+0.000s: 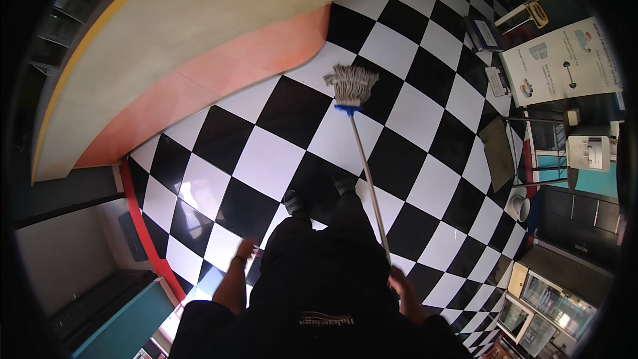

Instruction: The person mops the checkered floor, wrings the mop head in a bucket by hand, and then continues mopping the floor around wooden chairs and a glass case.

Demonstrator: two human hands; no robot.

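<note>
A string mop (353, 86) with grey-white strands rests on the checkered floor (269, 159) ahead of my feet. Its blue clamp joins a long thin pole that slants back toward my right side. My right hand (399, 283) is closed around the upper end of this pole, by my right hip. On the other side, my left hand (246, 250) hangs beside my left thigh, away from the mop. Nothing shows in it, and its fingers look loosely apart, though they are small in view.
A curved counter (219, 20) with an orange base borders the floor on the left. Along the right stand a printed board (561, 63), a metal-legged stand (500, 154), a white bucket-like container (519, 208) and a glass-fronted cabinet (555, 306). Red edging (143, 226) runs at the lower left.
</note>
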